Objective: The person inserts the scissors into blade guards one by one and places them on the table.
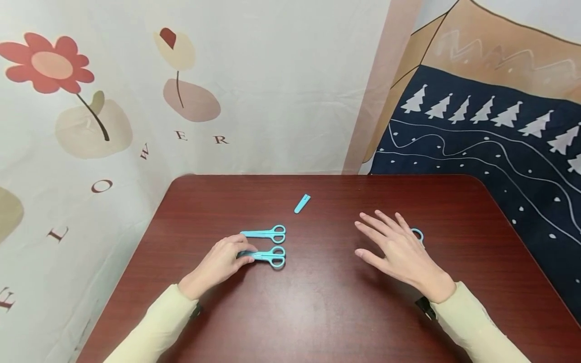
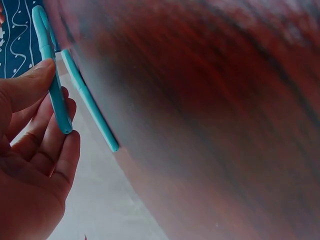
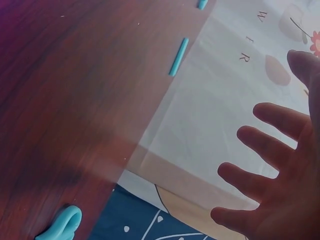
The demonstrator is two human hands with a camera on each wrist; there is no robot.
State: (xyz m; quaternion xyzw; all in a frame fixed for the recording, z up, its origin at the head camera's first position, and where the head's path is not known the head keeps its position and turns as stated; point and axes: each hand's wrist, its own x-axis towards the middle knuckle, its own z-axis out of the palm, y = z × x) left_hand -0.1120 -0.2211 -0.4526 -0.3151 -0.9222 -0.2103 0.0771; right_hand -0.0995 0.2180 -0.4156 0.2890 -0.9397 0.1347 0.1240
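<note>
My left hand (image 1: 219, 259) pinches a pair of light-blue scissors (image 1: 270, 256) by the blade end, thumb on one side and fingertips on the other, with the handle loops pointing right. In the left wrist view the same scissors (image 2: 58, 102) appear edge-on. Just beyond them a second pair of light-blue scissors (image 1: 265, 234) lies on the table, its loops also to the right. My right hand (image 1: 400, 252) hovers over the right side, fingers spread and straight, holding nothing. Behind it shows a blue handle loop (image 1: 418, 233) of another pair, mostly hidden by the hand.
A small light-blue blade cover (image 1: 302, 203) lies on the dark red-brown table (image 1: 327, 312), toward its far edge. Behind the table hangs a pale cloth (image 1: 281, 121) with flower prints, and to the right a dark blue cloth (image 1: 436, 174) with white trees.
</note>
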